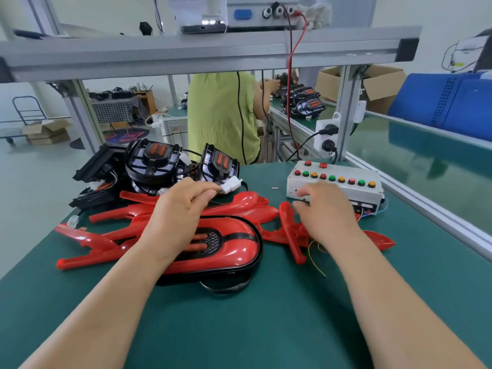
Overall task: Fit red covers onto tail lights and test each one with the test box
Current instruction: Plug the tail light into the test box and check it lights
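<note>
Mid-frame on the counter (239, 328) sat the covered tail light (223, 249); left hand (183, 206) pinched a white plug (231, 186), right hand (326, 211) curled at the test box (338, 186), grip unclear. Testing step, I reckon; plug needed connecting.

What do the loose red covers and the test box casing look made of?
Red covers: glossy moulded plastic, going by the sharp highlights and slightly translucent thin edges. Test box: probably painted sheet metal, matte off-white and scuffed; plastic is possible.

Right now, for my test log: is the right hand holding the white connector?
No, the left hand pinches the white connector; the right hand reaches the test box.
</note>
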The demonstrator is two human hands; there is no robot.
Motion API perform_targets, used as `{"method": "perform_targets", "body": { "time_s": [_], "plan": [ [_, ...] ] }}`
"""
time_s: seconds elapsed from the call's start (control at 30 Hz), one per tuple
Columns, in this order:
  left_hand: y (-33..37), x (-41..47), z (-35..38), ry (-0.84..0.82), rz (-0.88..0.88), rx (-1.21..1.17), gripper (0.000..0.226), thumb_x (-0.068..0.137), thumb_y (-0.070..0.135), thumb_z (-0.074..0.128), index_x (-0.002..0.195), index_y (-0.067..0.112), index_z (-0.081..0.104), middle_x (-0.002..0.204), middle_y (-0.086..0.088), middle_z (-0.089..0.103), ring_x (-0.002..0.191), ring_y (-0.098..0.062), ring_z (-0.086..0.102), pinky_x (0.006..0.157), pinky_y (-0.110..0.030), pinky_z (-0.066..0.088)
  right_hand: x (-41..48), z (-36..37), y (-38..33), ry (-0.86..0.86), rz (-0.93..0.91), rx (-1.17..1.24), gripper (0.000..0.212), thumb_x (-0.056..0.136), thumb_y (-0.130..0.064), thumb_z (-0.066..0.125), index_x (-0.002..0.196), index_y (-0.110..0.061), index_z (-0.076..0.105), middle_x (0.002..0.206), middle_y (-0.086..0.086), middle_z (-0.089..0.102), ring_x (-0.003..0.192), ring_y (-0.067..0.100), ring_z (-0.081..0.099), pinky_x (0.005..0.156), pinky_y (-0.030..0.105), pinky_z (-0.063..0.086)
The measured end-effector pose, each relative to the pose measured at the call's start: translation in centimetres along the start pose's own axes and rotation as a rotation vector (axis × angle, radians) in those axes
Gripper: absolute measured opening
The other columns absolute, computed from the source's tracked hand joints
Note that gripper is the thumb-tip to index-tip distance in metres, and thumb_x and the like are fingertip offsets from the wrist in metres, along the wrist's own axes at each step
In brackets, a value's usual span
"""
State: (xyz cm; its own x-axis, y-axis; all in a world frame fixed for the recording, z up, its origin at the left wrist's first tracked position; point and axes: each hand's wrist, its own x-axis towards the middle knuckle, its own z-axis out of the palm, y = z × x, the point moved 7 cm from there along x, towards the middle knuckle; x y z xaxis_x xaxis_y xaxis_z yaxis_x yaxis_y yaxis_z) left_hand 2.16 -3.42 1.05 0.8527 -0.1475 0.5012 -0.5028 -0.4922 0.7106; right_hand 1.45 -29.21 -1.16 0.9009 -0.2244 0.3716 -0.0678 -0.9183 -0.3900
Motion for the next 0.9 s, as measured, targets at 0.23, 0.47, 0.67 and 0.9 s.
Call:
{"method": "perform_targets", "body": {
  "time_s": [0.23,0.47,0.67,0.9],
  "plan": [
    [-4.5,0.8,-4.1,0.055,-0.113,0.096,0.021,0.096,0.039,0.060,0.085,0.055,0.068,0.088,0.021,0.067,0.085,-0.002,0.063,0.077,-0.024,0.046,0.1,1.3,3.8,-0.251,0.208,-0.151,0.033,0.096,-0.049,0.055,0.085,-0.019,0.061,0.088,0.003,0.061,0.084,0.023,0.055,0.070,0.033,0.046],
    [-7.9,0.4,-3.8,0.031,-0.278,0.114,0.026,0.100,0.038,0.051,0.082,0.047,0.067,0.083,0.019,0.071,0.087,-0.007,0.066,0.084,-0.033,0.050,0.2,0.9,3.3,-0.326,0.231,-0.264,0.014,0.087,-0.005,0.060,0.092,-0.011,0.072,0.094,0.006,0.069,0.085,0.024,0.063,0.080,0.035,0.057],
    [-6.1,-0.1,-1.4,0.006,-0.252,0.128,0.024,0.099,0.043,0.049,0.085,0.037,0.068,0.086,0.017,0.071,0.082,-0.011,0.065,0.078,-0.034,0.052,1.0,0.6,2.5,-0.182,0.119,-0.244,0.030,0.092,-0.005,0.052,0.110,-0.013,0.074,0.112,0.009,0.069,0.101,0.027,0.063,0.085,0.033,0.050],
    [-2.8,-0.7,1.8,-0.102,-0.108,0.089,0.021,0.099,0.042,0.051,0.089,0.040,0.069,0.087,0.024,0.068,0.076,0.003,0.062,0.066,-0.016,0.046,-0.3,0.5,-0.6,0.007,-0.014,0.509,0.027,0.098,-0.004,0.045,0.094,-0.027,0.058,0.095,-0.005,0.069,0.077,0.007,0.060,0.066,0.024,0.041]
  ]
}}
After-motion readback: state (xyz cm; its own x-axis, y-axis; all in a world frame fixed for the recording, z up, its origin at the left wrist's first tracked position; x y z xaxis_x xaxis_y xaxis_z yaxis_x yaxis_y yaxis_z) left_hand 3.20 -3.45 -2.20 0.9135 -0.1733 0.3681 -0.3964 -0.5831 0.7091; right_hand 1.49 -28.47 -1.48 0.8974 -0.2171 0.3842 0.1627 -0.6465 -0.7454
